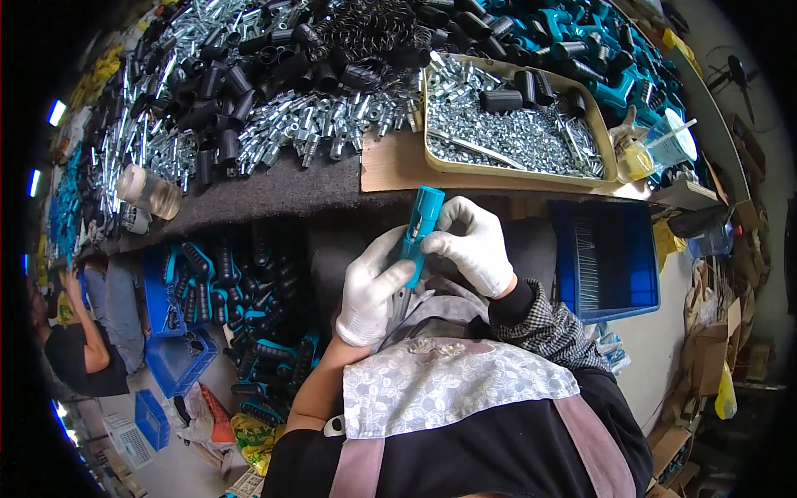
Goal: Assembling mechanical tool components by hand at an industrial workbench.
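Observation:
Above my lap, a teal tubular plastic housing (427,206) stands tilted, its round end pointing away from me. My gloved left hand (369,290) wraps round its lower part. A slot with a bit of metal shows in its side. My gloved right hand (480,249) is at the housing's right side, thumb and forefinger curled together against it. Whatever those fingertips pinch, if anything, is too small to make out. Beyond the hands, a cream tray (515,170) on the bench holds small metal fittings and several black sleeves.
Piled on the bench are metal fittings (290,124), black sleeves, dark springs (365,29) and teal housings (573,25). A clear jar (149,192) lies near its left edge. Below are a blue crate (610,311) at right and black-and-teal parts (241,307) at left. Another person (83,349) sits far left.

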Demonstrator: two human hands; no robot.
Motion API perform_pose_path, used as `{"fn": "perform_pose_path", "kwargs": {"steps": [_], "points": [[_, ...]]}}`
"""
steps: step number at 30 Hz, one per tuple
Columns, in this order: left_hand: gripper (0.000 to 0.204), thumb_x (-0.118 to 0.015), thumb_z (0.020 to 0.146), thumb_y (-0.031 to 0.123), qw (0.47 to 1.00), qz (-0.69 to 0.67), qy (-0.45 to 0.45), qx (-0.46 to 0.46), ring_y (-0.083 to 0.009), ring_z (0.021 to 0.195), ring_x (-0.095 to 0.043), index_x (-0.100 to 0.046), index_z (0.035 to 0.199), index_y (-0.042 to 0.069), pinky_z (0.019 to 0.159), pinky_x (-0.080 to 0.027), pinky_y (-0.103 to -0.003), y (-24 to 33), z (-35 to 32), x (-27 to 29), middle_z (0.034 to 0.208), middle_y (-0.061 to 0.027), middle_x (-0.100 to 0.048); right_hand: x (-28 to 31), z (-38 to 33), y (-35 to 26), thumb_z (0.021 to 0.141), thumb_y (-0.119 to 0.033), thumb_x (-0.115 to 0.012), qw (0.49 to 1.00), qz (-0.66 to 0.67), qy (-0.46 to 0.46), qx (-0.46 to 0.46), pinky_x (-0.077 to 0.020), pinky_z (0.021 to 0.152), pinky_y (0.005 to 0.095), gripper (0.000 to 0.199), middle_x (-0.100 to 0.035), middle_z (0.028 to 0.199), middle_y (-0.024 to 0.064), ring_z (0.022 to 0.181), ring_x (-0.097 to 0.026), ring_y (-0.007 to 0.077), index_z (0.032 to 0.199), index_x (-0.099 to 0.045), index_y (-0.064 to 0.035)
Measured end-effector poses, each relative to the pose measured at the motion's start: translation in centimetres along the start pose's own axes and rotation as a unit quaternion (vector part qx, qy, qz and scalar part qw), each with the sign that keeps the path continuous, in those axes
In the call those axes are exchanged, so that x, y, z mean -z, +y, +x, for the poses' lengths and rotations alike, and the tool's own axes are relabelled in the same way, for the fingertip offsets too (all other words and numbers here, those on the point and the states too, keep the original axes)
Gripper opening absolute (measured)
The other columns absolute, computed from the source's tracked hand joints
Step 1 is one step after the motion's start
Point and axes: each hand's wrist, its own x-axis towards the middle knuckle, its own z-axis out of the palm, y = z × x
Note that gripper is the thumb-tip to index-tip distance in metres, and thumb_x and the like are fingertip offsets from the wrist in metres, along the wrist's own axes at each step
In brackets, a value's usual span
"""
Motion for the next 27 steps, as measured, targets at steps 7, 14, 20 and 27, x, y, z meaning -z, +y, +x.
{"fn": "perform_pose_path", "kwargs": {"steps": [7, 14, 20, 27], "points": [[0.056, -0.064, 0.095, 0.025, 1.0, -0.006, -0.005, 0.007, -0.0148, 0.086, -0.063, -0.048, 0.138, -0.007, 0.076, -0.053, -0.027, -0.5, 0.1, -0.8, 0.102, -0.0088, -0.064, 1.0, 1.1, -1.1, 0.074, -0.02, -0.09, 0.992, -0.068, -0.105, -0.015, -0.0511, 0.087, 0.03, 0.06, -0.063, 0.105, 0.0044, 0.096, -0.06, 0.0121, 0.12, -0.057, 0.0001], [0.062, -0.069, 0.092, 0.029, 0.993, -0.115, -0.009, 0.024, -0.0167, 0.075, -0.063, -0.047, 0.137, -0.008, 0.071, -0.053, -0.028, 0.1, 0.5, -2.1, 0.094, -0.0126, -0.065, 1.8, 1.7, -2.0, 0.082, -0.019, -0.084, 0.988, -0.052, -0.142, -0.004, -0.0513, 0.09, 0.0314, 0.053, -0.064, 0.108, 0.0052, 0.1, -0.06, 0.0131, 0.123, -0.057, 0.0004], [0.066, -0.071, 0.091, 0.031, 0.993, -0.108, -0.041, 0.021, -0.0179, 0.077, -0.062, -0.046, 0.136, -0.01, 0.071, -0.051, -0.028, 0.5, 0.7, -2.0, 0.102, -0.0142, -0.064, 2.1, 1.4, -2.9, 0.084, -0.017, -0.082, 0.986, -0.069, -0.151, -0.005, -0.0523, 0.09, 0.0319, 0.049, -0.065, 0.108, 0.0061, 0.099, -0.062, 0.0132, 0.123, -0.058, 0.0008], [0.067, -0.069, 0.093, 0.033, 0.998, -0.05, 0.009, -0.027, -0.0171, 0.081, -0.064, -0.043, 0.139, -0.009, 0.072, -0.052, -0.028, 0.5, 1.0, -2.6, 0.103, -0.0142, -0.064, 0.8, 2.2, -4.4, 0.083, -0.02, -0.08, 0.983, -0.155, -0.097, 0.021, -0.0499, 0.081, 0.03, 0.041, -0.062, 0.098, 0.0042, 0.087, -0.057, 0.0118, 0.112, -0.059, -0.0014]]}}
